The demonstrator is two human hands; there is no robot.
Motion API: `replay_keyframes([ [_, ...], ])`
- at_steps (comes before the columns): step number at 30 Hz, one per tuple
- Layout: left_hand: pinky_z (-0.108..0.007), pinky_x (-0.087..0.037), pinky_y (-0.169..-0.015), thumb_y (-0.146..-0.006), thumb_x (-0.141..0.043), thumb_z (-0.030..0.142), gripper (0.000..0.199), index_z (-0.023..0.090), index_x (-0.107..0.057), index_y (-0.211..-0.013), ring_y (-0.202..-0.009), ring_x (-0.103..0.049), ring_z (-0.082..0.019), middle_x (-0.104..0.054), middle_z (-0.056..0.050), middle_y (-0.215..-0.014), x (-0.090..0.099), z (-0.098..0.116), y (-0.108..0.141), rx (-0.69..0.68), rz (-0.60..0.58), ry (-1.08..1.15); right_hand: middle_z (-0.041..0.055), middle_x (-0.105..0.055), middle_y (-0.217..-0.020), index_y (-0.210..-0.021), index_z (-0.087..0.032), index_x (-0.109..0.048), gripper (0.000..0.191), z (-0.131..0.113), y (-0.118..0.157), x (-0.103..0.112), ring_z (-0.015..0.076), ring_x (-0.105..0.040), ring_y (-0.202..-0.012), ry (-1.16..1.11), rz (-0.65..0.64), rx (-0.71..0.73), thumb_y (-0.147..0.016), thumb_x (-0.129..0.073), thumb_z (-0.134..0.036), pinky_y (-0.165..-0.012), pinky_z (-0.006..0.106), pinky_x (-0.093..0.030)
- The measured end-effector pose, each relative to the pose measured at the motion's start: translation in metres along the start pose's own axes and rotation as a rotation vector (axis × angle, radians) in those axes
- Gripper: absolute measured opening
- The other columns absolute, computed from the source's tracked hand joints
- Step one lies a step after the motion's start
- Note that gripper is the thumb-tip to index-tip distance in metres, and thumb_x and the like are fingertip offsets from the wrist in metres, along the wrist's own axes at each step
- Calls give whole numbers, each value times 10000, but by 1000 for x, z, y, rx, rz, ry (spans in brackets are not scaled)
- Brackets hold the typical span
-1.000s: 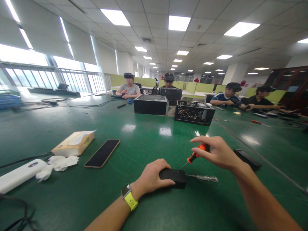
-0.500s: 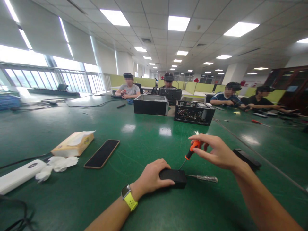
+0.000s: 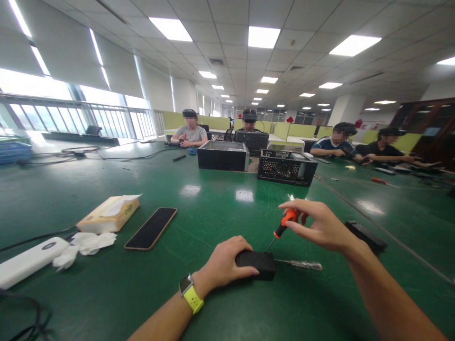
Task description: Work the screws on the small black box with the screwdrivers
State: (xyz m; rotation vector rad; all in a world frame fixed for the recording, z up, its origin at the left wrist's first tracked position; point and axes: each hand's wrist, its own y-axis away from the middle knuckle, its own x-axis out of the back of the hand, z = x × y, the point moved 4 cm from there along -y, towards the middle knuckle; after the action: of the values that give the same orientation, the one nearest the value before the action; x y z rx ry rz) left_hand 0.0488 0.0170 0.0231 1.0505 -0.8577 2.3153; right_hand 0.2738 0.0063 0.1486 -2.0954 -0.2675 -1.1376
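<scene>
Half curled, the left hand (image 3: 227, 260) is wrapped around the left part of a small black box (image 3: 261, 264) lying on the green tabletop (image 3: 213, 203); its thumb runs along the near side and its fingers bend over the far one. The right hand (image 3: 320, 225) is partly open, forefinger and thumb spread apart, with the handle of an orange-and-black screwdriver (image 3: 286, 221) loosely held among its fingers. That tool leans toward the right hand, its tip meeting the box near the far right corner; whether it sits in a hole is too small to tell. A clear-handled screwdriver (image 3: 306, 265) lies just to the box's right, its shaft pointing at the box's end. Beyond the right wrist rests a long black piece (image 3: 366, 237), and a phone (image 3: 151, 228) lies left of the left hand, well apart from it.
</scene>
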Motion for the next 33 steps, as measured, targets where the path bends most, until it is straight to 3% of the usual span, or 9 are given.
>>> replay_keyframes([
  [4,-289,-467,-758,-782,-735,539,426,181,-649,-997,-860,-606,-221,-642,-47,-938,0,-1,-1,-3,4,-6,-26,-610,-588,-1026,-207,-705,280,3,1,0,116,-508,-498,74,-3,-46,-845,-672,-418,-503,239,-407],
  [10,-289,-461,-763,-779,-743,530,422,179,-646,-991,-863,-604,-220,-641,-46,-940,-1,-1,0,-7,7,-3,52,-709,-983,-1165,-208,-640,290,1,-1,-2,154,-643,-770,-18,-18,8,-885,-595,-269,-621,238,-493],
  [16,-289,-461,-760,-780,-746,520,421,176,-649,-1003,-866,-603,-222,-642,-48,-946,-1,-1,0,4,-5,4,-24,-620,-620,-1050,-192,-693,290,1,-1,-2,115,-516,-516,70,-20,-41,-846,-669,-396,-524,237,-416],
  [21,-286,-457,-761,-782,-745,517,414,178,-648,-999,-867,-604,-222,-642,-46,-942,-2,-2,0,-4,4,1,38,-697,-914,-1140,-185,-651,288,-2,-1,-2,135,-614,-713,12,-32,19,-871,-598,-273,-608,226,-466],
  [26,-283,-454,-750,-779,-746,523,412,180,-646,-985,-855,-601,-218,-640,-42,-935,-2,-3,0,-2,5,0,-15,-639,-650,-1049,-190,-692,273,1,0,-2,118,-528,-539,77,-49,-43,-852,-650,-373,-542,235,-418],
  [31,-285,-454,-755,-782,-740,532,424,179,-646,-999,-864,-602,-220,-641,-45,-942,-2,-2,0,-3,1,7,38,-700,-912,-1116,-188,-662,277,-1,-1,-1,138,-612,-718,42,-35,15,-859,-595,-266,-618,230,-454],
  [33,-287,-456,-755,-783,-739,532,424,178,-648,-996,-859,-601,-221,-642,-47,-940,-2,-2,0,-2,0,5,28,-694,-852,-1107,-187,-665,276,-1,-1,-1,137,-605,-689,44,-39,2,-856,-604,-283,-607,231,-447],
])
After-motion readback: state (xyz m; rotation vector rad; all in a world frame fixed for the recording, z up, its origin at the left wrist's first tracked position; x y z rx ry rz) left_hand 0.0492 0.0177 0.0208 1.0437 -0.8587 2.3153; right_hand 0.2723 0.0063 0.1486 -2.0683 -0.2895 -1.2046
